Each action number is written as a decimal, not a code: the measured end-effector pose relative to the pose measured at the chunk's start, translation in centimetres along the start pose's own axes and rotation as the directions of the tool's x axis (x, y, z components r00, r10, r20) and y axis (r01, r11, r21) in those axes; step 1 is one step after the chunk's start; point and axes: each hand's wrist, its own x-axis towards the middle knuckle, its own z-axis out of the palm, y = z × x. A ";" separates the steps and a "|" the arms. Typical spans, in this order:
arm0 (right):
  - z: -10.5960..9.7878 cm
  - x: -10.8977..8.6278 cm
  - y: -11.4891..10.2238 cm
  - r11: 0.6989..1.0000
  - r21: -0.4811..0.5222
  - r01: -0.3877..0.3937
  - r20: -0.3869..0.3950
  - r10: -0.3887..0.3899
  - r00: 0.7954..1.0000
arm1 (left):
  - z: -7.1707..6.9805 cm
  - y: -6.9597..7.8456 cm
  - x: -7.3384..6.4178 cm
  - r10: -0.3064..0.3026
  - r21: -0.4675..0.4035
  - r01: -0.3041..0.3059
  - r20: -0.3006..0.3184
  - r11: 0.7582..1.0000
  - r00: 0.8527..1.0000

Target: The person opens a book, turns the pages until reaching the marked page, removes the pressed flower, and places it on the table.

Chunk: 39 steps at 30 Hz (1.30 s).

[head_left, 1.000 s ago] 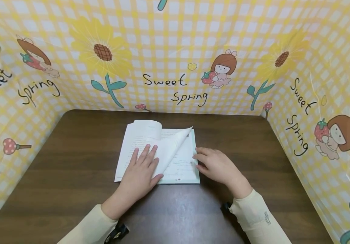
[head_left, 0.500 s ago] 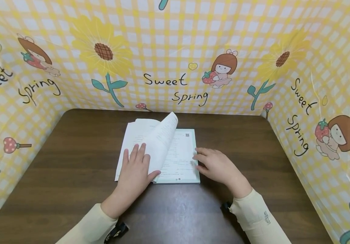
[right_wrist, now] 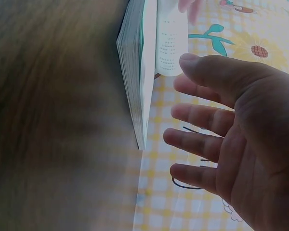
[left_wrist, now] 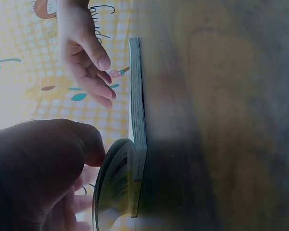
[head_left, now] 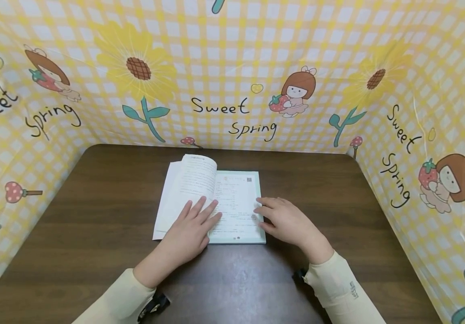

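An open book (head_left: pixel 236 198) with printed white pages and a pale green cover edge lies on the table. Its turned left pages (head_left: pixel 200 175) bulge upward in a curve near the spine. My left hand (head_left: pixel 188 231) rests on these pages with fingers spread, its fingertips reaching to the inner side of the right page. In the left wrist view, the curved pages (left_wrist: pixel 111 178) stand up beside the left thumb. My right hand (head_left: pixel 287 220) is at the book's right edge, fingertips overlapping the margin. The right wrist view shows that hand's fingers (right_wrist: pixel 197 144) loosely extended and holding nothing.
The dark wooden table (head_left: pixel 95 202) extends around the book. A yellow checked cloth (head_left: pixel 224 58) with sunflowers and cartoon figures walls in the back and both sides. Black straps (head_left: pixel 153 307) show at both wrists, by the light sleeves.
A lifted leaf has passed from the right side over to the left pages, baring the right page. My left hand shifted left with it, then back right towards the spine. The right hand stays nearly still.
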 end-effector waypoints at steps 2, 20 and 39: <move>0.1 0.1 -0.1 1.000 -0.001 0.007 0.002 -0.007 1.000 | 0.0 0.0 0.0 -0.022 -0.016 0.022 0.020 1.000 1.000; 1.6 0.3 -1.2 0.995 0.089 -0.046 0.175 0.030 0.984 | -0.1 0.1 -0.5 -0.122 -0.006 0.124 0.133 0.992 0.984; 1.3 0.2 -1.8 0.993 0.089 -0.083 0.216 0.062 0.974 | -0.3 0.2 -0.6 -0.159 0.006 0.160 0.154 0.987 0.975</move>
